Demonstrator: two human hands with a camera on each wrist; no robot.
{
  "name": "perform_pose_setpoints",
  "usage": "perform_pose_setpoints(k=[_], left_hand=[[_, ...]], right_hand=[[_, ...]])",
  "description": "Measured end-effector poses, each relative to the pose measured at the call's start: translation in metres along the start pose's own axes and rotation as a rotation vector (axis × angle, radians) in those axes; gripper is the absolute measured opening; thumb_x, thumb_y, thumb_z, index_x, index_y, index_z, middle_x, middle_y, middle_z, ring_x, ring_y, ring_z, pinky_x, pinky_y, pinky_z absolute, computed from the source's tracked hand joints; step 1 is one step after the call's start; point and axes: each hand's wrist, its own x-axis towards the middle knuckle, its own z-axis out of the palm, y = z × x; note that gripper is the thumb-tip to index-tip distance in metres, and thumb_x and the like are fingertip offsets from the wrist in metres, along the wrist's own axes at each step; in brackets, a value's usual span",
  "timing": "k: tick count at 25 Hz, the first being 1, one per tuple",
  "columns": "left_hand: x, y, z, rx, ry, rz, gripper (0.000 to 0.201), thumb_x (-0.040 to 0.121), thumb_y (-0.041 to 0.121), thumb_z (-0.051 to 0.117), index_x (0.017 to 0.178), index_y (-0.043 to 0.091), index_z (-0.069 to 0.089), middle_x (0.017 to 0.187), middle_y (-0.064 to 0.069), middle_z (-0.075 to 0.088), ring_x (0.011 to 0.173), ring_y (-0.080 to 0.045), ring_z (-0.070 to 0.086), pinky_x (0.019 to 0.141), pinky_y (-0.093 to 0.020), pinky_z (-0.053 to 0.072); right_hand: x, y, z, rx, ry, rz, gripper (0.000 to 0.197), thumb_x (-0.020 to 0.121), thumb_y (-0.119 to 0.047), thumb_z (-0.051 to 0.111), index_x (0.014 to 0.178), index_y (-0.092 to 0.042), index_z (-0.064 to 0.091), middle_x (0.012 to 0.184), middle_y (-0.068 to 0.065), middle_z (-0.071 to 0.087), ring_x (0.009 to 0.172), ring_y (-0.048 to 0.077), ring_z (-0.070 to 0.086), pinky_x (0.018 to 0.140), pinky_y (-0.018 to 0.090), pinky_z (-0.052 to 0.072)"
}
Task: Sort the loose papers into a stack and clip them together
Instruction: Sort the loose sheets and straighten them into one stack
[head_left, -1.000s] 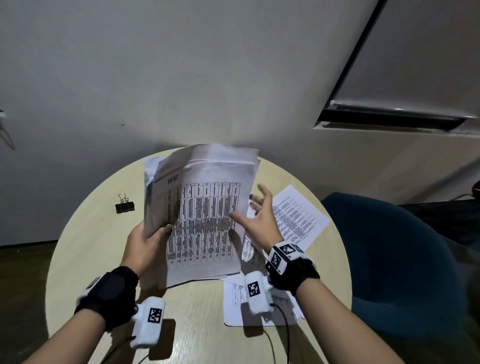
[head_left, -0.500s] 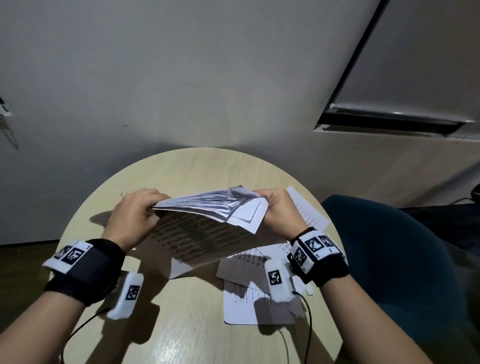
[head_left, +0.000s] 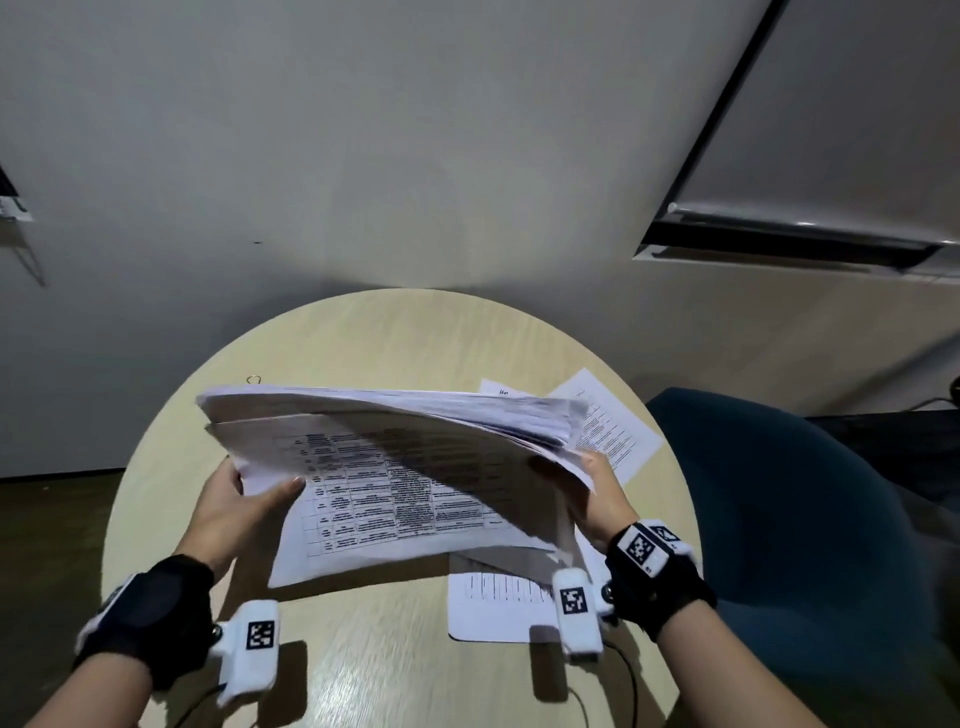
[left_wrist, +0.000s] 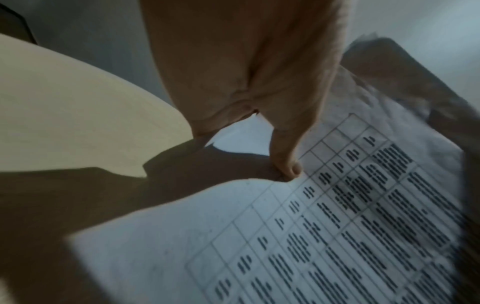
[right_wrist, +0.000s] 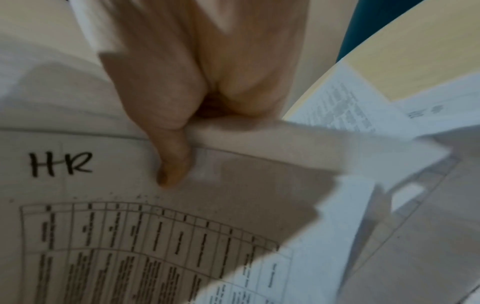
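Both hands hold one stack of papers (head_left: 395, 457) in the air above the round table (head_left: 363, 332). The left hand (head_left: 234, 514) grips the stack's left end, thumb on the top printed sheet and fingers hidden beneath. The right hand (head_left: 597, 493) grips the right end, thumb over the top sheet and the rest of the hand under the bundle.

Edges and room: bare tabletop lies beyond the stack toward the wall, and more lies near the person between the wrists. To the right the table rim meets a dark blue chair (head_left: 779, 519). Loose sheets remain flat on the table: one printed sheet (head_left: 618, 431) near the right rim and another sheet (head_left: 498, 608) below the stack's near right corner. A wire loop of a binder clip (head_left: 253, 379) shows just past the stack's far left corner; its body is hidden.

Orientation: the stack's long axis runs left to right across the table. The top sheet slopes down toward the person, its table print facing up. The right-hand edges are fanned and uneven.

Views: the left wrist view shows the left thumb (left_wrist: 285, 164) pressing the gridded sheet near its edge. The right wrist view shows the right thumb (right_wrist: 171, 164) on a sheet marked "HR" (right_wrist: 61, 164), lettering the head view does not resolve
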Motion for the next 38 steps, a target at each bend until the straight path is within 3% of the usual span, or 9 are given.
perform_pose_setpoints(k=[3, 7, 13, 19, 22, 28, 33, 35, 38], left_hand=[[-0.013, 0.004, 0.004, -0.043, 0.022, 0.043, 0.028, 0.084, 0.002, 0.068, 0.107, 0.012, 0.057, 0.098, -0.002, 0.067, 0.103, -0.032, 0.065, 0.083, -0.041, 0.052], [-0.052, 0.000, 0.021, -0.137, -0.027, -0.011, 0.025, 0.088, -0.010, 0.055, 0.104, 0.009, 0.051, 0.084, 0.002, 0.059, 0.064, -0.002, 0.066, 0.049, -0.017, 0.049], [-0.043, -0.037, 0.017, -0.194, -0.042, -0.044, 0.035, 0.091, -0.004, 0.056, 0.124, 0.005, 0.052, 0.096, 0.003, 0.066, 0.101, -0.030, 0.063, 0.068, -0.021, 0.045], [-0.036, -0.018, 0.016, -0.214, -0.090, 0.048, 0.032, 0.090, -0.004, 0.057, 0.118, 0.010, 0.053, 0.097, 0.001, 0.068, 0.090, -0.015, 0.064, 0.070, -0.023, 0.045], [-0.019, -0.011, 0.005, -0.109, -0.110, 0.136, 0.029, 0.087, 0.003, 0.064, 0.110, 0.020, 0.059, 0.091, 0.010, 0.075, 0.090, -0.010, 0.069, 0.080, -0.030, 0.050], [0.008, 0.010, -0.012, -0.075, -0.120, 0.259, 0.026, 0.083, -0.002, 0.066, 0.096, 0.020, 0.063, 0.081, 0.016, 0.075, 0.079, -0.008, 0.066, 0.066, -0.017, 0.054], [0.009, -0.017, -0.013, 0.139, -0.196, 0.282, 0.044, 0.081, -0.015, 0.063, 0.090, 0.028, 0.068, 0.094, -0.006, 0.073, 0.095, -0.011, 0.068, 0.075, -0.007, 0.049], [0.000, -0.022, -0.011, 0.140, -0.196, 0.259, 0.053, 0.077, -0.021, 0.062, 0.082, 0.031, 0.066, 0.093, 0.005, 0.075, 0.086, 0.014, 0.063, 0.077, 0.001, 0.043], [-0.009, -0.022, -0.010, 0.088, -0.234, 0.307, 0.034, 0.070, -0.003, 0.068, 0.089, 0.024, 0.065, 0.081, 0.014, 0.072, 0.079, -0.001, 0.067, 0.072, -0.004, 0.046]], right_hand=[[0.019, 0.046, -0.008, -0.006, 0.062, 0.192, 0.032, 0.089, -0.030, 0.065, 0.119, -0.021, 0.060, 0.093, 0.013, 0.074, 0.078, 0.034, 0.071, 0.065, 0.058, 0.056], [0.005, 0.050, -0.001, -0.016, 0.047, 0.136, 0.022, 0.081, 0.012, 0.065, 0.079, -0.010, 0.066, 0.065, -0.004, 0.071, 0.065, 0.012, 0.067, 0.059, 0.023, 0.053], [0.011, 0.064, 0.002, 0.130, 0.065, 0.234, 0.060, 0.066, 0.008, 0.078, 0.115, -0.013, 0.049, 0.106, 0.011, 0.064, 0.101, 0.026, 0.061, 0.069, 0.021, 0.055], [0.021, 0.067, 0.025, 0.438, 0.195, 0.422, 0.086, 0.068, 0.017, 0.074, 0.132, -0.031, 0.043, 0.132, 0.002, 0.039, 0.125, 0.027, 0.040, 0.083, 0.052, 0.055], [0.029, 0.057, 0.022, 0.428, 0.155, 0.396, 0.091, 0.058, 0.008, 0.086, 0.134, -0.020, 0.044, 0.138, 0.012, 0.046, 0.120, 0.031, 0.052, 0.080, 0.042, 0.058], [0.039, 0.023, 0.000, 0.336, 0.081, 0.073, 0.019, 0.076, 0.019, 0.063, 0.093, 0.011, 0.062, 0.070, 0.010, 0.072, 0.063, 0.017, 0.068, 0.059, 0.024, 0.055], [0.030, 0.039, -0.008, 0.130, -0.016, 0.142, 0.039, 0.078, 0.025, 0.053, 0.086, -0.008, 0.070, 0.066, -0.020, 0.071, 0.068, -0.009, 0.065, 0.068, 0.022, 0.050], [0.020, 0.044, -0.007, 0.046, -0.030, 0.104, 0.044, 0.082, 0.022, 0.050, 0.082, -0.015, 0.074, 0.071, -0.015, 0.073, 0.071, -0.007, 0.066, 0.068, 0.018, 0.051], [0.013, 0.042, -0.006, -0.050, 0.005, 0.036, 0.044, 0.079, 0.015, 0.057, 0.072, -0.024, 0.077, 0.071, -0.007, 0.074, 0.070, -0.003, 0.064, 0.067, 0.016, 0.051]])
